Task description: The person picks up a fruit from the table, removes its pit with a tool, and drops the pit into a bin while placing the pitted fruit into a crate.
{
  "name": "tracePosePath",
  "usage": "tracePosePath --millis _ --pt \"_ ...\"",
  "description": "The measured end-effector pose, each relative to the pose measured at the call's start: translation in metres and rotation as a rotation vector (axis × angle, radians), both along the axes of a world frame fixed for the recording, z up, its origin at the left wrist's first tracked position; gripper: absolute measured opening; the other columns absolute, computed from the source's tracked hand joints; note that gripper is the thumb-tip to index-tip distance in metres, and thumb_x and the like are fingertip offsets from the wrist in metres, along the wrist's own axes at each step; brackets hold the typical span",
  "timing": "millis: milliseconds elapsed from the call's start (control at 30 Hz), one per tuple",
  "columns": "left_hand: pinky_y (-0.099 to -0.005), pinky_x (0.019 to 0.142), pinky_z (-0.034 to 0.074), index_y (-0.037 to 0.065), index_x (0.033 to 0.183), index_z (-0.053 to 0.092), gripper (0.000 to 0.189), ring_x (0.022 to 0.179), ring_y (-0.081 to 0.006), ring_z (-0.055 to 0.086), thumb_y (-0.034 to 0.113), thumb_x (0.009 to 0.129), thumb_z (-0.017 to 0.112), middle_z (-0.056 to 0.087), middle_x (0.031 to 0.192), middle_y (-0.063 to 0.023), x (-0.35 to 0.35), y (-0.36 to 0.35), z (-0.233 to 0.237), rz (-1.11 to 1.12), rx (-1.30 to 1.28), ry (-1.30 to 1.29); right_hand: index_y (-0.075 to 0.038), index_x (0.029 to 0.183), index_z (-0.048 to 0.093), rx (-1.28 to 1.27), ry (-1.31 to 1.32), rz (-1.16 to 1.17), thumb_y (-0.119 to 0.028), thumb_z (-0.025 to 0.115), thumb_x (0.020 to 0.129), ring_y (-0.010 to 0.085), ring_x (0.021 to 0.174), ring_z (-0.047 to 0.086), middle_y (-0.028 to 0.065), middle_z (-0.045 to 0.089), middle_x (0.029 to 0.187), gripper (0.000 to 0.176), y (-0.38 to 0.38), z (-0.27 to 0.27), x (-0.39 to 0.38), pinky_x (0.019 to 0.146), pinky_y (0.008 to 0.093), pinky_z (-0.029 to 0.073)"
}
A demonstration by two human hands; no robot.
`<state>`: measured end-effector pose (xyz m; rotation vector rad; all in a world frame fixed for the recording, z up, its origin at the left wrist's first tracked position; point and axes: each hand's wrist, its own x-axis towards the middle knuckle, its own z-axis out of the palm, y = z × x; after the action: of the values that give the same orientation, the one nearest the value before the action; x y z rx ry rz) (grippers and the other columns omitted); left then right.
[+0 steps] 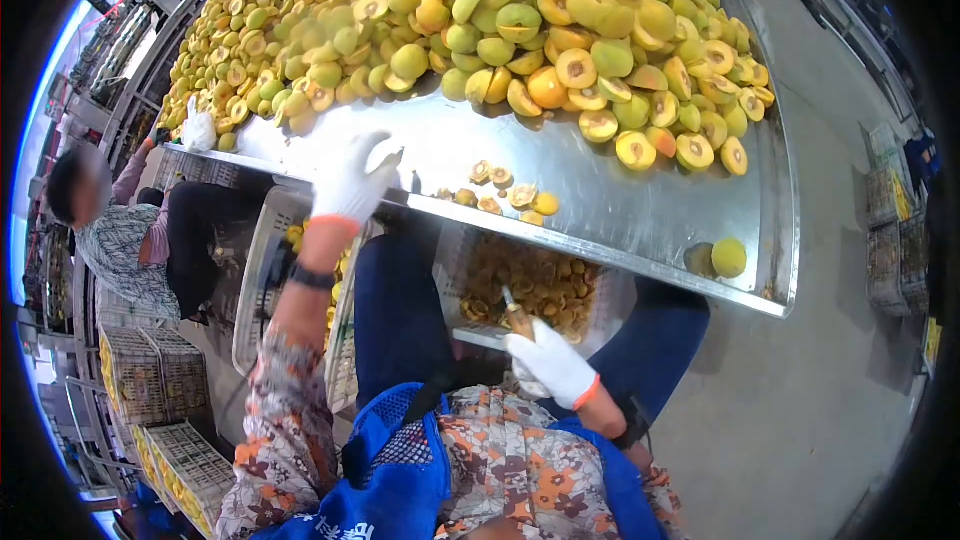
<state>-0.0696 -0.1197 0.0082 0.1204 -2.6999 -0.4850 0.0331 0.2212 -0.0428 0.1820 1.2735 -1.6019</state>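
My left hand, in a white glove, is over the front edge of the metal table. Its fingers are apart, slightly smeared by motion, and I see nothing held in them. My gloved right hand is wrapped round the handle of a wooden-handled tool with a short metal tip, above my lap. Beyond that tip, a crate of pits and scraps stands between my knees. A large heap of yellow-green peach halves covers the back of the table. Several small cut pieces lie near the front edge.
One whole-looking green peach sits at the table's right corner. A white crate with yellow fruit stands left of my leg. Another person sits farther left, near a white plastic bag. Stacked crates stand at lower left.
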Motion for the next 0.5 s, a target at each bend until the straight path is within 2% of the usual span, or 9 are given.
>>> tracePosePath --millis 67,100,167,233,300,367,400,467,500 --pt "-0.0445 0.106 0.045 0.013 0.133 0.061 0.047 0.123 -0.0368 0.057 0.033 0.091 0.067 0.062 0.13 -0.0193 -0.057 0.024 -0.005 -0.115 -0.019 -0.033 -0.006 0.122 0.058 -0.075 0.061 0.064 -0.026 0.056 0.102 0.0072 0.045 0.043 -0.0025 0.048 0.063 0.029 -0.001 0.001 -0.001 0.04 0.0251 0.033" --pt "-0.0449 0.105 0.045 0.014 0.139 0.056 0.054 0.123 -0.0382 0.057 0.036 0.091 0.066 0.059 0.134 -0.0213 -0.088 0.034 -0.012 -0.122 0.027 -0.091 -0.007 0.13 0.06 0.001 0.105 0.093 -0.026 0.055 0.103 0.0063 0.047 0.043 -0.0033 0.049 0.063 0.034 -0.003 0.006 -0.001 0.042 0.0237 0.033" --pt "-0.0467 0.103 0.047 0.019 0.145 0.049 0.06 0.122 -0.0413 0.058 0.036 0.089 0.065 0.056 0.136 -0.0211 -0.133 0.06 -0.008 -0.084 -0.038 -0.252 -0.001 0.125 0.058 0.088 0.197 0.11 -0.031 0.058 0.101 0.0107 0.051 0.051 0.0031 0.057 0.068 0.038 -0.002 -0.005 0.001 0.046 0.0276 0.041" --pt "-0.0482 0.099 0.05 0.017 0.134 0.054 0.05 0.117 -0.0409 0.06 0.029 0.086 0.066 0.055 0.132 -0.0206 -0.158 0.077 -0.017 -0.028 -0.129 -0.308 0.003 0.119 0.054 0.179 0.364 0.105 -0.034 0.063 0.098 0.0161 0.06 0.061 0.0094 0.062 0.072 0.044 -0.002 -0.021 0.005 0.055 0.0318 0.049" --pt "-0.0493 0.098 0.05 0.015 0.131 0.056 0.048 0.114 -0.0412 0.062 0.027 0.086 0.066 0.054 0.132 -0.0214 -0.163 0.08 -0.021 0.018 -0.19 -0.32 0.003 0.118 0.054 0.162 0.341 0.098 -0.034 0.063 0.098 0.0162 0.061 0.061 0.0094 0.062 0.072 0.043 0.003 -0.036 0.003 0.055 0.0316 0.049" --pt "-0.0458 0.091 0.053 0.014 0.123 0.057 0.044 0.107 -0.0403 0.063 0.024 0.082 0.071 0.056 0.121 -0.0182 -0.153 0.072 -0.026 -0.128 -0.317 -0.289 0.002 0.115 0.054 0.134 0.255 0.086 -0.034 0.063 0.098 0.0173 0.059 0.061 0.0093 0.062 0.072 0.04 0.006 -0.024 0.002 0.054 0.0321 0.049" --pt "-0.0458 0.091 0.053 0.014 0.123 0.057 0.044 0.107 -0.0403 0.063 0.024 0.082 0.071 0.056 0.121 -0.0182 -0.143 0.069 -0.022 -0.13 -0.32 -0.299 0.001 0.111 0.054 0.1 0.209 0.073 -0.034 0.063 0.099 0.0167 0.056 0.06 0.0086 0.062 0.07 0.038 0.007 -0.013 -0.002 0.051 0.0317 0.048" --pt "-0.0423 0.086 0.053 0.011 0.117 0.061 0.038 0.098 -0.037 0.066 0.021 0.082 0.069 0.061 0.113 -0.0189 -0.116 0.063 -0.013 -0.235 -0.193 -0.287 0.0 0.107 0.053 0.15 0.284 0.054 -0.034 0.062 0.099 0.0153 0.053 0.059 0.007 0.06 0.068 0.035 0.004 -0.006 -0.002 0.048 0.0303 0.046" --pt "-0.038 0.084 0.052 0.01 0.113 0.063 0.033 0.092 -0.0311 0.065 0.02 0.082 0.068 0.064 0.103 -0.0187 -0.1 0.061 -0.008 -0.27 0.06 -0.303 -0.002 0.108 0.046 0.161 0.314 0.059 -0.024 0.06 0.099 0.0109 0.048 0.05 0.0029 0.055 0.068 0.028 0.002 0.0 -0.003 0.043 0.0278 0.04"
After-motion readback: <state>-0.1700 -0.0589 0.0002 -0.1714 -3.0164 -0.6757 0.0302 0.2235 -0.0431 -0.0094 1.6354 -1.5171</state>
